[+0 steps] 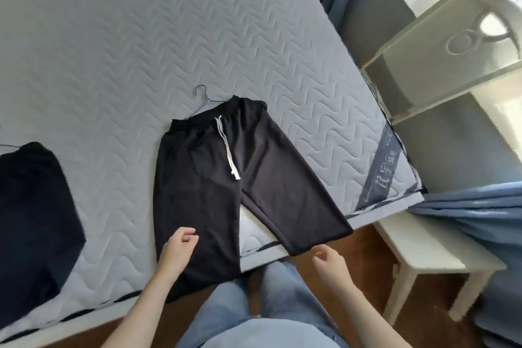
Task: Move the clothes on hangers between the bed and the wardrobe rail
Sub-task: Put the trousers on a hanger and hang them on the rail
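Denim knees (285, 291) lowest, then your left hand (180, 243) over a trouser leg and right hand (329, 260) beside the hem, both loosely curled, empty. Black trousers (214, 178) lie flat on the bed (113, 37): soft, light, floppy, I'd judge. Take the wire hanger (210, 100) by its hook.

Two dark garments — shorts (226, 178) and another piece (31, 220) — one hanger hook (207, 94), one bed (113, 37), one stool (423, 246).

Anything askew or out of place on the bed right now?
Only the black trousers: on their wire hanger, they lie slantwise and both legs hang over the mattress edge. Nothing looks damaged.
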